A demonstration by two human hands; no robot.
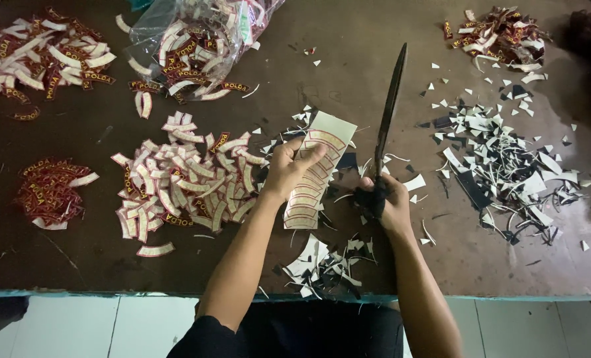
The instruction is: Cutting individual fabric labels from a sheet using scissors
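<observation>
My left hand [290,167] grips a long white strip of curved embroidered patches [319,174], thumb on top, near the table's middle. My right hand [385,202] is closed around the dark handles of a pair of large black scissors [389,109], whose blades point away from me, up the table. The scissors stand just right of the strip; I cannot tell whether the blades touch it. A heap of cut curved patches [183,179], white and dark red, lies to the left of my left hand.
A clear plastic bag of patches [199,40] sits at the back, more patch piles at far left [37,56] and left front [49,192]. White and black offcuts [507,166] litter the right side and the front edge [322,265]. The brown table [110,265] ends near me.
</observation>
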